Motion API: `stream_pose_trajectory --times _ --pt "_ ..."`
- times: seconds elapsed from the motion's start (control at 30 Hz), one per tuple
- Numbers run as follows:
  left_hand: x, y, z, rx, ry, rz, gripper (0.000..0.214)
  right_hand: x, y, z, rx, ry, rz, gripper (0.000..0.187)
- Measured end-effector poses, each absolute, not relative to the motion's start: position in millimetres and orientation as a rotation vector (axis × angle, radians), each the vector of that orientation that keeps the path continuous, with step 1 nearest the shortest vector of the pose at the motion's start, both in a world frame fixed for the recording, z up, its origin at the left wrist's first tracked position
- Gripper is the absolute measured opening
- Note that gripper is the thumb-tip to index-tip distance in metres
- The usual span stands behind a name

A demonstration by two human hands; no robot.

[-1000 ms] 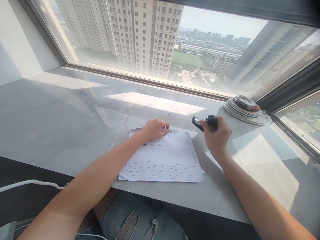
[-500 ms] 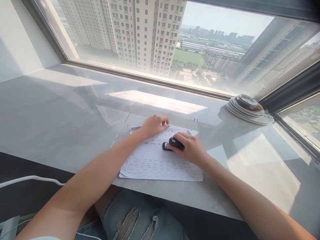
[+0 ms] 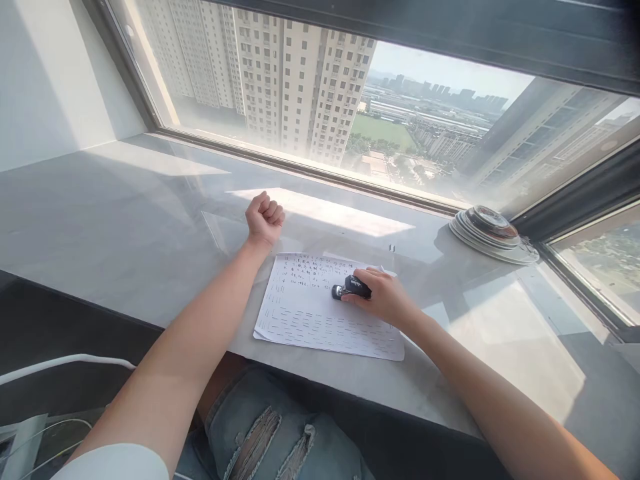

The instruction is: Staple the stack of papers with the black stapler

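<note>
My right hand (image 3: 385, 294) is closed around a small black stapler (image 3: 358, 286), which rests on the sheets of paper. Its silver-tipped front end points left. The sheets (image 3: 315, 301) lie slightly fanned on the ledge, with handwritten lines near the top and rows of short dashes lower down. Up and to the left of the paper, my left hand (image 3: 265, 217) is raised in a fist, clear of the sheets. No object shows in its curled fingers.
Stacked plates or dishes (image 3: 493, 237) stand at the right by the window frame. A tiny metallic bit (image 3: 392, 248) lies beyond the paper on the pale ledge (image 3: 125, 220). A white cable (image 3: 65, 361) runs below the ledge's front edge at left.
My left hand has risen off the paper's top edge, up and left, and curled from loosely bent fingers into a fist. My right hand stays on the stapler. The view has tilted slightly.
</note>
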State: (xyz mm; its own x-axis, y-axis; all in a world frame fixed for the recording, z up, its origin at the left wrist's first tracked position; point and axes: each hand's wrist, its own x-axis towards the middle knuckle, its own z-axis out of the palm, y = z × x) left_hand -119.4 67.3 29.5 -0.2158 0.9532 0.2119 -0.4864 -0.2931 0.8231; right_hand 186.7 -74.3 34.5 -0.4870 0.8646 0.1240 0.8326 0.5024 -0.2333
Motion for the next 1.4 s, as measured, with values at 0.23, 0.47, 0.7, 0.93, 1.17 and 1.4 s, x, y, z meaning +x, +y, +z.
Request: stream_pose_trajectory --times 0.23,0.47,0.7,0.93,1.17,1.4 --pt "-116.9 67.6 26.9 0.795 0.631 1.663 0.058 251.9 -79.1 38.9 -1.541 -2.445 0.332 0.033" --pt "-111.7 66.5 27.9 0.808 0.641 1.581 0.056 320.0 -75.6 38.8 -1.377 -2.141 0.774 0.072" --pt "-113.0 67.3 26.2 0.775 0.514 1.554 0.053 331.1 -30.0 11.7 -1.319 -2.101 0.402 0.047" --pt "-112.0 68.0 26.7 0.695 0.548 1.494 0.052 323.0 -6.3 -14.4 -1.524 -2.562 0.112 0.065" --pt "-111.5 67.7 23.5 0.678 0.488 1.472 0.052 321.4 -1.3 -33.0 -1.726 -2.604 0.064 0.079" --pt "-114.2 72.0 25.1 0.528 0.545 1.508 0.052 276.9 17.5 -48.6 -1.549 -2.582 -0.003 0.081"
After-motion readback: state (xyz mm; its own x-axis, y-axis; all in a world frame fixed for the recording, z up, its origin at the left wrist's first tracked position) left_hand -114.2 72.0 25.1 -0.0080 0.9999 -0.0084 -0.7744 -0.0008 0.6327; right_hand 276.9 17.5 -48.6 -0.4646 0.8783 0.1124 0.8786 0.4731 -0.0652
